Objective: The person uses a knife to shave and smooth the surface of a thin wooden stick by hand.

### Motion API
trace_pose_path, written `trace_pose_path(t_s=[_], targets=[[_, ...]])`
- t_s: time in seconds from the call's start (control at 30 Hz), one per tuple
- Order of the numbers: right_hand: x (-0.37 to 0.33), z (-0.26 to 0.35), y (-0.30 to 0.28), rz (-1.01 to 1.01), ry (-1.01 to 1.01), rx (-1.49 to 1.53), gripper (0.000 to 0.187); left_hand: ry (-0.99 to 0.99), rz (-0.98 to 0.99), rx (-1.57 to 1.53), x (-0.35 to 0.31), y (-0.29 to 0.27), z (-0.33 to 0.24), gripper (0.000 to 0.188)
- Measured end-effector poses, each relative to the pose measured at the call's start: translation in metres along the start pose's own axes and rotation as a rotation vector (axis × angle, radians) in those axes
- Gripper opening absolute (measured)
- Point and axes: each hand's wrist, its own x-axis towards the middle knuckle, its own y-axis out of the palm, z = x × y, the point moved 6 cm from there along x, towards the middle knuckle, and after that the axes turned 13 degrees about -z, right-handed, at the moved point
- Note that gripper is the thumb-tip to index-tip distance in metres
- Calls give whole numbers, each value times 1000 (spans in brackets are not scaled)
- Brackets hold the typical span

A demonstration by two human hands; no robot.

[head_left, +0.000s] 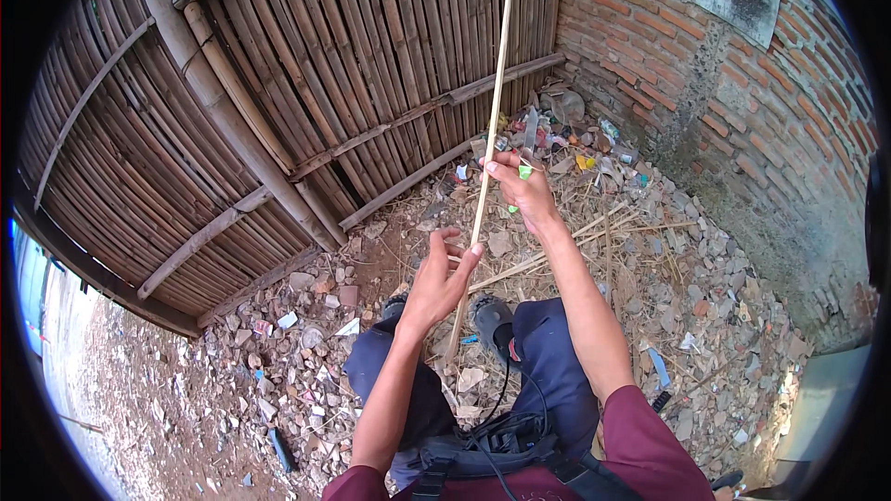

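A long, pale bamboo strip runs upright in front of me, from the top of the view down between my feet. My left hand grips it low, thumb along its side and fingers loosely curled. Higher up, my right hand is closed around the green handle of a knife, whose grey blade points up and away. Fingers of that hand also touch the strip. Part of the knife's handle is hidden by my fingers.
More split bamboo strips lie on the stony, littered ground to the right. A bamboo slat wall stands ahead and left, meeting a brick wall at a corner heaped with rubbish. A dark bottle-like object lies at lower left.
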Motion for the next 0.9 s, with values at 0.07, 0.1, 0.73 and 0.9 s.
trace_pose_path(t_s=[0.07,0.1,0.73,0.9], targets=[[-1,0,5,2,-6,20,26,19,41,-139,15,8,-1,48],[-2,2,10,1,-14,41,27,20,32,-138,23,10,5,48],[-9,-3,22,-61,-488,-786,19,-42,-103,-324,17,22,24,35],[-12,-6,28,-40,-596,-906,18,162,-261,-110,8,13,9,29]])
